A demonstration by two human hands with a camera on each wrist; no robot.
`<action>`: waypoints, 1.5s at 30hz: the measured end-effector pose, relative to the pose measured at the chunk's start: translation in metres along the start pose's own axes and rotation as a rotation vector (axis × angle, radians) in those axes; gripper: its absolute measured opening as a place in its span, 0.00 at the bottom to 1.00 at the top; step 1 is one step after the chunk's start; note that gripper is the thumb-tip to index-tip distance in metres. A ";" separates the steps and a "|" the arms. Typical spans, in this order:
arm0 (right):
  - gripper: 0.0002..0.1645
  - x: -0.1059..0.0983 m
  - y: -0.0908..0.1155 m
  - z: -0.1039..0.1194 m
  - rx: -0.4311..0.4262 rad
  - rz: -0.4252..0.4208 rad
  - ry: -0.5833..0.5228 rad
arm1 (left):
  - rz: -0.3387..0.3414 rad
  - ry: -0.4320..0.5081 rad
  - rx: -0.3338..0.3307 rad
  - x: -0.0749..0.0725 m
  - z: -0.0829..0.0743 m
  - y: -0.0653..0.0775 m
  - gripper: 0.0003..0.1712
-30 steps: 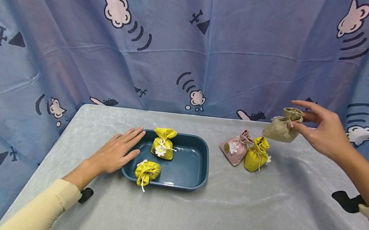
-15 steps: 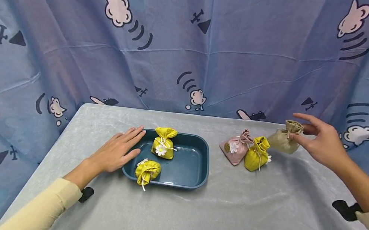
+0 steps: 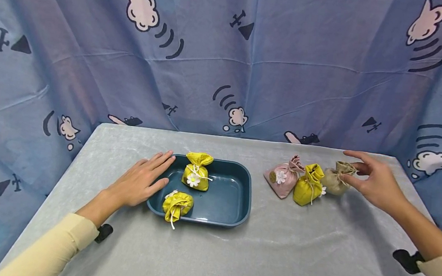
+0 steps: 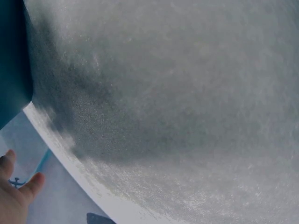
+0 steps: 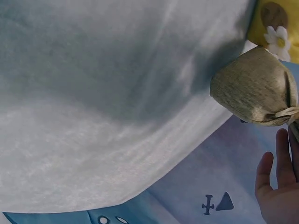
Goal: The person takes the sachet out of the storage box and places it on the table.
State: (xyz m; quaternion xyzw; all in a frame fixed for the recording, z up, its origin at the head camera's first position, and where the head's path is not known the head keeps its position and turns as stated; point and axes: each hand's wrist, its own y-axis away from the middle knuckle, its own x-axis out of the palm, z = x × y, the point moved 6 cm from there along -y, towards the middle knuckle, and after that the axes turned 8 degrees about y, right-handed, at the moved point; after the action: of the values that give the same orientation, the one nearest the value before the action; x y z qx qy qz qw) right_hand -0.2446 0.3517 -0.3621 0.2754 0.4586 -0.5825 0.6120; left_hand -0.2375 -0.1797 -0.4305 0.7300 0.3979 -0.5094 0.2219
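Note:
My right hand [image 3: 380, 181] pinches the gathered neck of a beige drawstring pouch [image 3: 333, 182] between thumb and fingers. The pouch is low at the table's right side, beside a yellow drawstring pouch [image 3: 306, 191] with a white flower; whether its base touches the table, I cannot tell. In the right wrist view the beige pouch [image 5: 254, 88] hangs from the fingers. A pink drawstring pouch [image 3: 282, 182] lies left of the yellow one. My left hand [image 3: 137, 181] rests with straight fingers on the left rim of a dark teal tray [image 3: 224, 201].
Inside the tray's left part are two more yellow pouches, one upper [image 3: 196, 178] and one lower [image 3: 178, 204], which leans over the near rim. A grey cloth covers the table [image 3: 257, 258]. Behind it hangs a blue patterned curtain [image 3: 197, 54].
My right hand has lowered the beige pouch from above the table to beside the yellow pouch, still holding its neck. The left hand and the tray have stayed in place.

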 end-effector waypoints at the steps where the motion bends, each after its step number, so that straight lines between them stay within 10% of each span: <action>1: 0.37 0.001 0.001 0.000 -0.006 0.001 0.001 | 0.000 0.001 0.000 0.000 0.000 0.000 0.37; 22: 0.38 -0.002 -0.014 0.045 -0.027 0.012 -0.071 | -0.004 -0.002 0.009 0.000 -0.001 0.000 0.37; 45: 0.39 0.034 -0.032 0.128 -0.263 0.058 -0.260 | -0.019 -0.003 0.020 0.001 0.000 0.000 0.36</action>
State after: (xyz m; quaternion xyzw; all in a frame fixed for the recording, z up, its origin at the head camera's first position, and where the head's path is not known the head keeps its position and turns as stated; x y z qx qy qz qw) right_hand -0.2486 0.2187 -0.3313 0.1286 0.4398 -0.5303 0.7133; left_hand -0.2374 -0.1793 -0.4310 0.7276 0.3994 -0.5165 0.2107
